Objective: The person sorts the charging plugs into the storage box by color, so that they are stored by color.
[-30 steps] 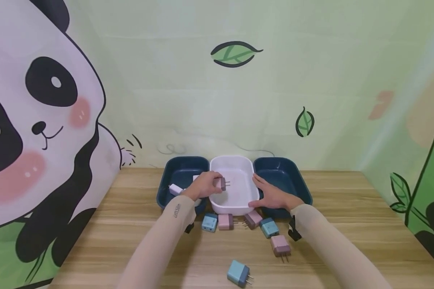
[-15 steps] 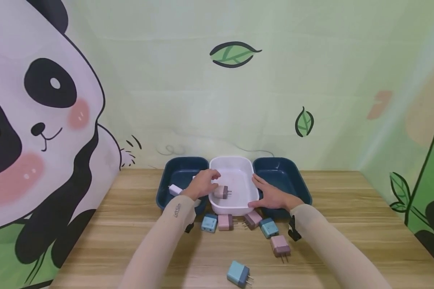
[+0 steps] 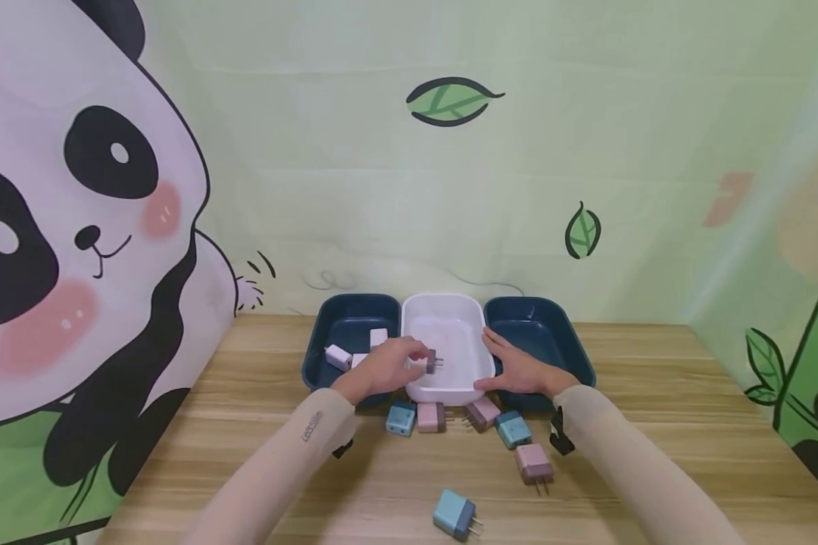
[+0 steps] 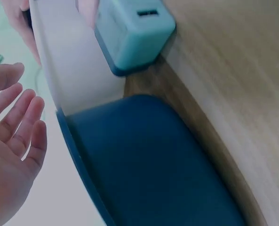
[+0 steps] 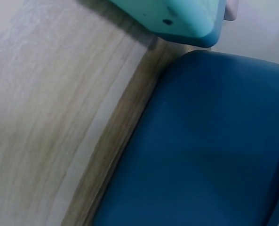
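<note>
My left hand hovers at the left rim of the white tray, partly covering a charger plug that lies inside with its prongs pointing right. In the left wrist view that hand has its fingers apart and loosely bent, holding nothing. My right hand rests against the white tray's right side, fingertips at the rim and thumb near the front corner. White chargers lie in the left dark blue tray, partly behind the left hand.
Another dark blue tray adjoins on the right. Along the trays' front lie blue chargers and pink chargers. A pink charger and a blue charger lie nearer on the wooden table.
My left hand let go of the charger plug, which came down into the white tray. The hand then shifted slightly lower and overlaps the plug. My right hand stayed at the tray.
</note>
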`<action>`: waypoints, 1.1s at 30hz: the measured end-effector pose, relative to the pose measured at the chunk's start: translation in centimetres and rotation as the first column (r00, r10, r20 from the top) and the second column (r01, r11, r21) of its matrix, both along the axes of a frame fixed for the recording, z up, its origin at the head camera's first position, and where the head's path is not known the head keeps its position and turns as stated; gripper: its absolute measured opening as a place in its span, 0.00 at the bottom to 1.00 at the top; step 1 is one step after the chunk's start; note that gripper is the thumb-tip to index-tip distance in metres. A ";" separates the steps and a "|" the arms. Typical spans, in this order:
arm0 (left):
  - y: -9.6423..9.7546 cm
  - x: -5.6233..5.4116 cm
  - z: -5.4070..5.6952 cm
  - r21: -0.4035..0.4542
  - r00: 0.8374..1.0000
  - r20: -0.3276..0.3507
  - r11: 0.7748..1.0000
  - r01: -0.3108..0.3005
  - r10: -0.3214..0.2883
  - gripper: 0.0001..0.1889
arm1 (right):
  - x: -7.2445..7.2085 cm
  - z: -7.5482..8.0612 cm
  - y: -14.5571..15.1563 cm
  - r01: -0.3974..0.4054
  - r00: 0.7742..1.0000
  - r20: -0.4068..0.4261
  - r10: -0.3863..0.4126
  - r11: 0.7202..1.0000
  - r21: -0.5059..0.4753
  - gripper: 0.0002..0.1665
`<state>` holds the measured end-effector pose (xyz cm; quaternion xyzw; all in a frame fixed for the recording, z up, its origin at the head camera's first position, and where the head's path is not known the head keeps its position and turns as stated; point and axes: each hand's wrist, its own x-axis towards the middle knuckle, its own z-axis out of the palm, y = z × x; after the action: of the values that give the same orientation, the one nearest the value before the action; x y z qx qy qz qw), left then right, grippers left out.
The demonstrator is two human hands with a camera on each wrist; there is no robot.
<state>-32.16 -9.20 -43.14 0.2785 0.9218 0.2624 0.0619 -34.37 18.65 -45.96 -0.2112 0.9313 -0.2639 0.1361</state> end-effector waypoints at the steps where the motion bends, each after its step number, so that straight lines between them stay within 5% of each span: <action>1: 0.0 0.3 0.0 -0.001 1.000 -0.006 1.000 0.011 -0.011 0.17 | 0.0 0.0 0.1 0.000 1.000 0.001 0.000 1.000 -0.002 0.62; 18: -0.1 5.4 -0.9 0.011 0.980 -0.069 0.983 0.185 -0.184 0.14 | 0.0 -0.1 0.2 -0.006 1.000 -0.005 0.006 1.000 0.000 0.63; 33: -0.1 6.1 -3.7 -0.167 0.970 -0.161 0.974 0.154 -0.181 0.19 | 0.3 0.1 0.1 -0.002 1.000 0.007 0.003 1.000 -0.019 0.62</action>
<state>-26.06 -9.29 -46.85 0.3720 0.9142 0.1591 0.0240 -34.08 18.70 -45.82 -0.2127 0.9280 -0.2733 0.1377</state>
